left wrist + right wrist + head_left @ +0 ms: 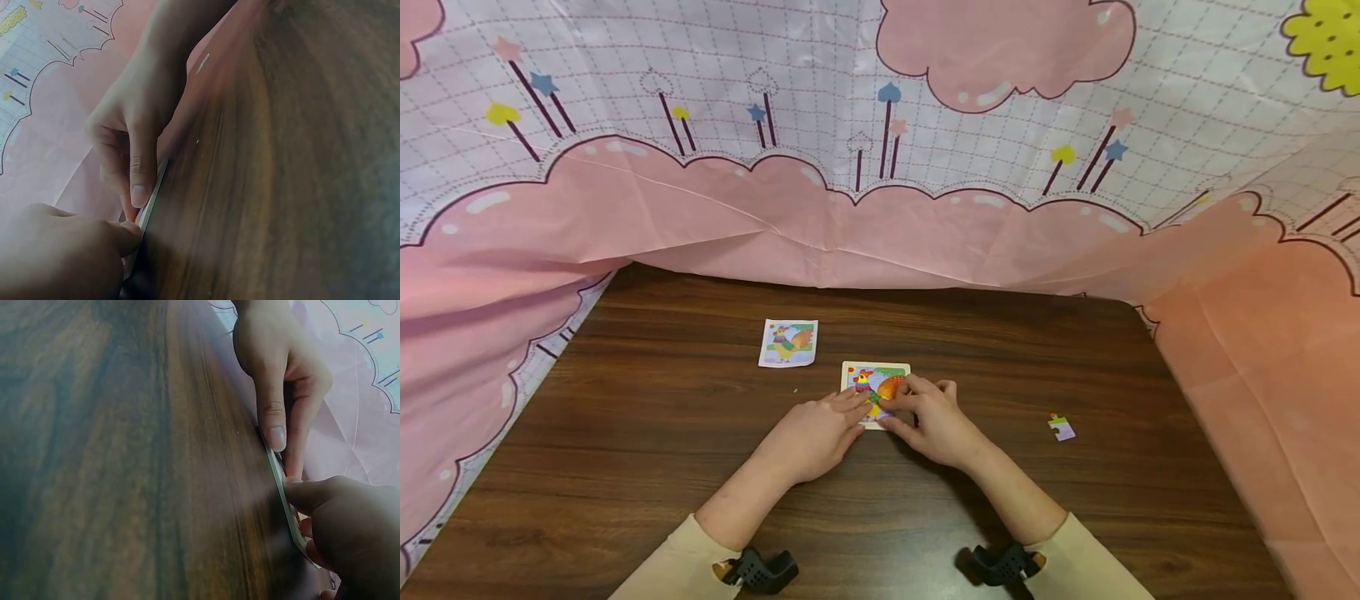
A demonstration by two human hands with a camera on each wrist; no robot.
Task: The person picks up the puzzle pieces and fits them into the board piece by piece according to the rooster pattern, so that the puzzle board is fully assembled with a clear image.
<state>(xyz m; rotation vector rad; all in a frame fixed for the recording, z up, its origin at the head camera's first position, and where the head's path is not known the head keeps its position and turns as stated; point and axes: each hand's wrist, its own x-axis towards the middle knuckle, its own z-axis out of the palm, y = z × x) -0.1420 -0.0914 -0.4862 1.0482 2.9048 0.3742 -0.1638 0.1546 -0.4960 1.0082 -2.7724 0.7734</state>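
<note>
A small jigsaw puzzle of a colourful rooster (874, 372) lies in its pale-rimmed board on the table, partly covered by both hands. My left hand (814, 435) reaches over its left side, with extended fingers resting on the picture. On the right part, my right hand (942, 423) touches the puzzle with thumb and forefinger, its other fingers bent near the board's right edge. In the left wrist view, the right thumb (139, 194) points down at the board's rim (150, 203). The left thumb (277, 438) stands likewise in the right wrist view.
A printed sheet (788, 342) with the same rooster lies behind and left of the board. One loose puzzle piece (1062, 427), lilac and green, sits to the right on the dark wooden table (715, 400). A pink patterned curtain (820, 242) borders the table's back and sides.
</note>
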